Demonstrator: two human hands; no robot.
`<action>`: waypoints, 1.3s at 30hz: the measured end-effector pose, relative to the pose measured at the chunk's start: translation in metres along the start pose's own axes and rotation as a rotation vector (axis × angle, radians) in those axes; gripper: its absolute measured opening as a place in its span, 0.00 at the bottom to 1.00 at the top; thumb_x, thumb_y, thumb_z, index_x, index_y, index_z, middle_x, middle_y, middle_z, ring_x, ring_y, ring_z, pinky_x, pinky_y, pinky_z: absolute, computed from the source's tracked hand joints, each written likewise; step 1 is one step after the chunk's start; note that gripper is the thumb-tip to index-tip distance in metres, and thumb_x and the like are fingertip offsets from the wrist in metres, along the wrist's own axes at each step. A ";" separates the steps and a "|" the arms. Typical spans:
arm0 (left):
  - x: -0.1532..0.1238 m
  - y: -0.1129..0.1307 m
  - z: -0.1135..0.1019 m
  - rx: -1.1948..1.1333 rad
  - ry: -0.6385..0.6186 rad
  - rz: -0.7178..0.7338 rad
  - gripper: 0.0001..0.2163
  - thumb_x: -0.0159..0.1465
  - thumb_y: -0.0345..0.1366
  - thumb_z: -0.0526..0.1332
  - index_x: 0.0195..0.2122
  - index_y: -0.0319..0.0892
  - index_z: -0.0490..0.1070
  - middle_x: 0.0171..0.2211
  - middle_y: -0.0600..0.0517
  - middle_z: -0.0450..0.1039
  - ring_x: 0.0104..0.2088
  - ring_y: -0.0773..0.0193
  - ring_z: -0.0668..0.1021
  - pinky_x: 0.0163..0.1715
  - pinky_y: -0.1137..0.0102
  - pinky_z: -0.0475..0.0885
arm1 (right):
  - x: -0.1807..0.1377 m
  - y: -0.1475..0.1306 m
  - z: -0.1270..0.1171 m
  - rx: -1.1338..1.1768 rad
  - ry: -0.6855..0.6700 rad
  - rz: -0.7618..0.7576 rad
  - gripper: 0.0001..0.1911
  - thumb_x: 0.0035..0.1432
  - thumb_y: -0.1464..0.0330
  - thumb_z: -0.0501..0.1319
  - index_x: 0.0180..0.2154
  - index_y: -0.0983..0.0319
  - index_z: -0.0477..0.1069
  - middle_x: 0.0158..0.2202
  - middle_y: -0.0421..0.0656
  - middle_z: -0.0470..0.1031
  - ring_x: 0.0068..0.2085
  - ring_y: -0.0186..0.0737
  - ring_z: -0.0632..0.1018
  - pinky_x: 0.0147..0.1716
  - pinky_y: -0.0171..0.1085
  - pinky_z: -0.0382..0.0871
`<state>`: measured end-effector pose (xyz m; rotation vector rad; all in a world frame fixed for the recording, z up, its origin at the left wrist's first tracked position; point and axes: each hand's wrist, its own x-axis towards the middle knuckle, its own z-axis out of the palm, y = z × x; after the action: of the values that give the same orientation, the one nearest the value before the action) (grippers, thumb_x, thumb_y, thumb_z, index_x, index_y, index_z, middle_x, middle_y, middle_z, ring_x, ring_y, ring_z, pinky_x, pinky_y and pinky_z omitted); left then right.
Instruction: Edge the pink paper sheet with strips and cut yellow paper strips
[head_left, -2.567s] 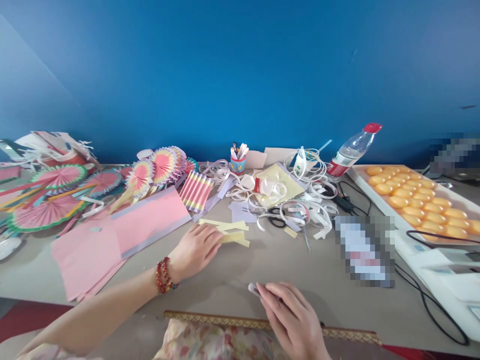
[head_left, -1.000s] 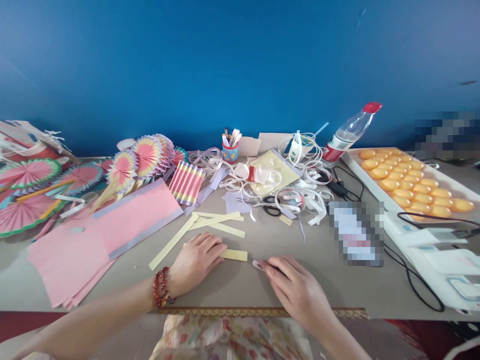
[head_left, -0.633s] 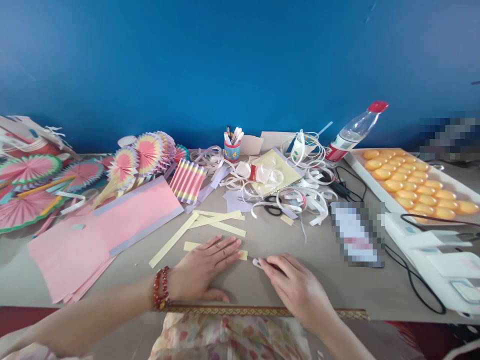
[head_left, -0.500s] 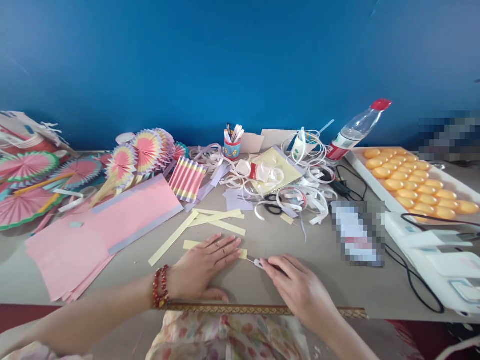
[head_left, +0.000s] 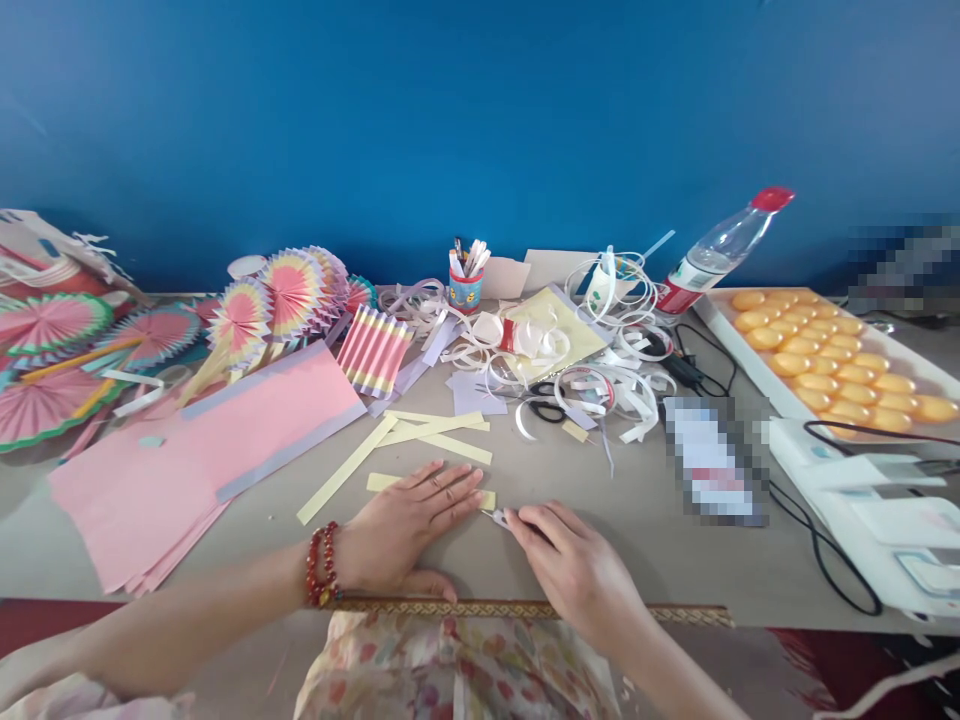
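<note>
My left hand (head_left: 412,525) lies flat with fingers stretched over a pale yellow paper strip (head_left: 384,482), pressing it to the table; the strip's right end shows past the fingertips. Pinched in my right hand (head_left: 574,565) is a small craft knife (head_left: 499,517) with a whitish handle. Its thin blade points left, at the lower edge of the strip's right end, close to my left fingertips; whether it touches the paper I cannot tell. More yellow strips (head_left: 341,475) lie crossed just beyond my left hand.
Pink paper sheets (head_left: 127,510) and pleated paper fans (head_left: 289,295) cover the left. Behind are a pen cup (head_left: 465,290), tangled white strips (head_left: 600,390) and black scissors (head_left: 547,408). To the right stand a leaning bottle (head_left: 720,255), an orange-bubbled tray (head_left: 840,360) and a black cable (head_left: 821,565).
My right hand and the knife have shifted slightly left, along the strip's lower edge toward my left fingertips. My left hand stays in place on the strip.
</note>
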<state>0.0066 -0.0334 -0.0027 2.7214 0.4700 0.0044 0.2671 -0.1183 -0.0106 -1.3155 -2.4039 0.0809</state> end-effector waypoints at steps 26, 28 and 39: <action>-0.024 -0.018 -0.006 0.049 -0.007 -0.010 0.43 0.65 0.62 0.50 0.71 0.42 0.33 0.71 0.45 0.37 0.70 0.52 0.49 0.68 0.58 0.37 | 0.008 -0.016 0.009 -0.046 -0.001 0.011 0.18 0.64 0.80 0.50 0.50 0.69 0.73 0.37 0.48 0.75 0.37 0.41 0.74 0.38 0.38 0.70; -0.024 -0.018 -0.007 0.050 -0.010 -0.010 0.43 0.65 0.62 0.50 0.71 0.41 0.34 0.71 0.45 0.36 0.70 0.52 0.48 0.68 0.58 0.36 | 0.010 -0.018 0.011 -0.048 0.005 0.004 0.18 0.64 0.80 0.49 0.49 0.68 0.73 0.37 0.48 0.75 0.37 0.40 0.73 0.38 0.38 0.70; -0.025 -0.018 -0.006 0.014 0.002 -0.001 0.44 0.64 0.62 0.51 0.71 0.42 0.33 0.71 0.44 0.38 0.70 0.51 0.49 0.68 0.57 0.39 | 0.026 -0.039 0.021 -0.029 -0.024 0.038 0.17 0.61 0.79 0.55 0.50 0.66 0.71 0.37 0.47 0.75 0.38 0.41 0.74 0.39 0.37 0.70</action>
<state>-0.0227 -0.0237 -0.0017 2.7349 0.4741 0.0042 0.2156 -0.1162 -0.0127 -1.3803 -2.4091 0.0732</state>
